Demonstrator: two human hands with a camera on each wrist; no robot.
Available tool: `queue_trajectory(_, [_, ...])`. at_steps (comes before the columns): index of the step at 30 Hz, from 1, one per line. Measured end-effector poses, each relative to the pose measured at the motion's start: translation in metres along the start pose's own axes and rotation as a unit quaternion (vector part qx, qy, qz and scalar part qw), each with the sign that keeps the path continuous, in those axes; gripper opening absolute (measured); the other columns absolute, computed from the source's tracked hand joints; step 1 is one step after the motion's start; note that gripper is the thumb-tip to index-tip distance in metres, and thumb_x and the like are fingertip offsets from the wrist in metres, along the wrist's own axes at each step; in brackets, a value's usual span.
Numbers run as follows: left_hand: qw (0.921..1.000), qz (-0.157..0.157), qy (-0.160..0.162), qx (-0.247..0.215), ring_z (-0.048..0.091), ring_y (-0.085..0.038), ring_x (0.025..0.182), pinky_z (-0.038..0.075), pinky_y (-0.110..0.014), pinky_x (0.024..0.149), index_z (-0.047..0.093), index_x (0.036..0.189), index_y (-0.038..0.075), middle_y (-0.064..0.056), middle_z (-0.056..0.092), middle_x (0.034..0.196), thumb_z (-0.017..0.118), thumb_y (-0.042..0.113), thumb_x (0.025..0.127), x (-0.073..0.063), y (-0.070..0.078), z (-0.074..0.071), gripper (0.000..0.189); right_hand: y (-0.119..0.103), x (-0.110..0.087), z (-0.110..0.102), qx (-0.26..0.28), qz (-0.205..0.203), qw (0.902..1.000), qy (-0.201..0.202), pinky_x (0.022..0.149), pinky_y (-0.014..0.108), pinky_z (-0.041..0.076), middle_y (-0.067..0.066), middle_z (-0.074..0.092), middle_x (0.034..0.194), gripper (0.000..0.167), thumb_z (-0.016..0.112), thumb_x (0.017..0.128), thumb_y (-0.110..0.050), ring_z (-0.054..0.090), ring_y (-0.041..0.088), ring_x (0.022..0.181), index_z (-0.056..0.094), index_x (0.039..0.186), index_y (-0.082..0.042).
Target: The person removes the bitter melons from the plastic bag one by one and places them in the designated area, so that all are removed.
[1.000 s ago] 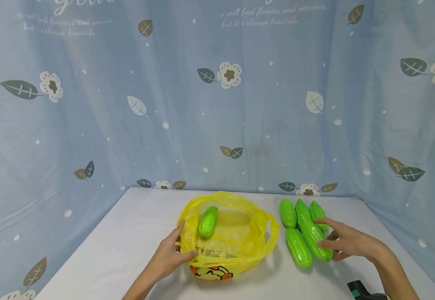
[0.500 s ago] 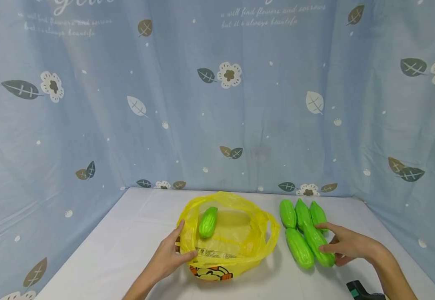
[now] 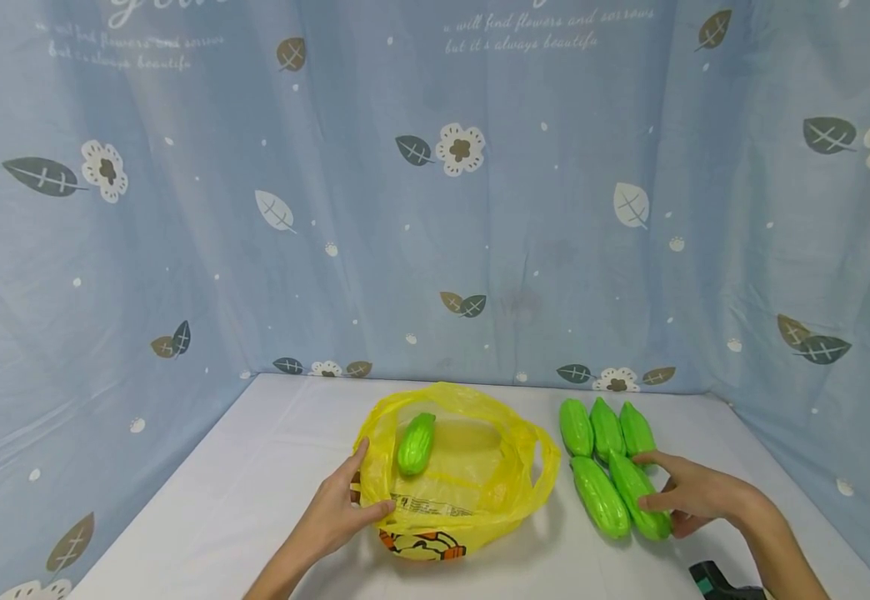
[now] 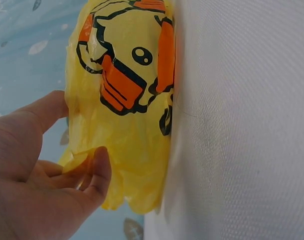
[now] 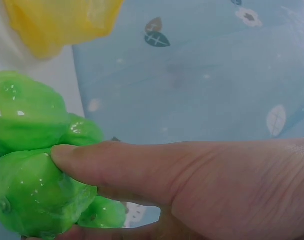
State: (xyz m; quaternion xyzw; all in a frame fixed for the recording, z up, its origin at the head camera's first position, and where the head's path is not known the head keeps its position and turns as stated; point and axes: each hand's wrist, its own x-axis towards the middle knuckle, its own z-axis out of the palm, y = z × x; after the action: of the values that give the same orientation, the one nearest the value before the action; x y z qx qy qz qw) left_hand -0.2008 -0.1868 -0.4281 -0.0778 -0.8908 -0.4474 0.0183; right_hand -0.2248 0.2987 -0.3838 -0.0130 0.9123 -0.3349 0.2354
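Observation:
A yellow plastic bag lies mouth up, with one glossy green ribbed gourd inside at its left. My left hand holds the bag's left side, thumb at the front rim; in the left wrist view its fingers are on the thin plastic below a printed duck. To the right, several similar gourds sit in two rows. My right hand grips the front right gourd between thumb and fingers. The right wrist view shows the thumb on that gourd, while its far side is hidden.
Behind the gripped gourd stand three more gourds, including the middle one. Another gourd lies close at its left. A black device is near the right wrist. A patterned blue curtain encloses the white table.
My right hand has brought the gourd slightly toward me and right, off the back row into the front row. The left hand and bag have stayed still.

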Motion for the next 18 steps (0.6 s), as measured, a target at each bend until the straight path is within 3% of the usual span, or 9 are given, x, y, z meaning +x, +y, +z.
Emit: queue_trajectory(18, [1.0000, -0.003, 0.002, 0.000, 0.064, -0.014, 0.086, 0.052, -0.024, 0.073, 0.024, 0.155, 0.003, -0.023, 0.044, 0.149, 0.083, 0.031, 0.077, 0.0006, 0.0000, 0.0000, 0.102, 0.0036, 0.0078, 0.0074, 0.008, 0.013, 0.9999, -0.001, 0.065, 0.039, 0.060, 0.016, 0.065, 0.101, 0.085, 0.074, 0.087, -0.030, 0.069, 0.024, 0.073, 0.027, 0.149, 0.005])
